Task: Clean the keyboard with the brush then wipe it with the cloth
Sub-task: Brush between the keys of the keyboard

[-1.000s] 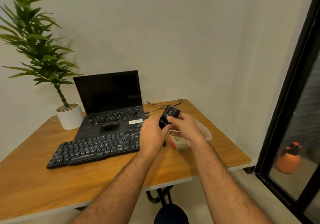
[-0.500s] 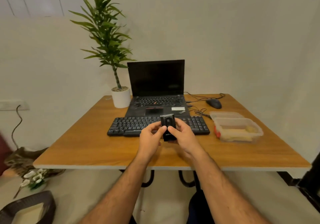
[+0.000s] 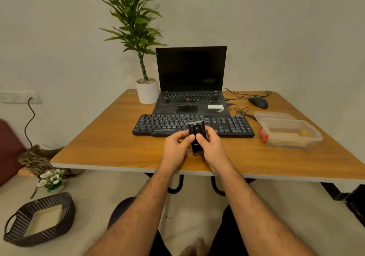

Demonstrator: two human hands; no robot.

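A black external keyboard (image 3: 169, 124) lies across the middle of the wooden table (image 3: 110, 147), in front of an open laptop (image 3: 190, 89). Both my hands hold a small black device (image 3: 196, 135) upright just in front of the keyboard. My left hand (image 3: 175, 147) grips its left side with thumb and fingers. My right hand (image 3: 212, 147) grips its right side, thumb on its face. No brush shows. A clear plastic container (image 3: 290, 134) at the right holds something pale yellow, possibly a cloth.
A potted plant (image 3: 147, 90) stands left of the laptop. A black mouse (image 3: 258, 102) with cables lies at the back right. A clear lid (image 3: 272, 115) sits behind the container. On the floor at left are a dark woven basket (image 3: 39, 218) and small white flowers (image 3: 50, 178).
The view has swung left from the table's right side until it faces the table squarely. Both hands kept hold of the black device and now hold it in front of the keyboard's middle.
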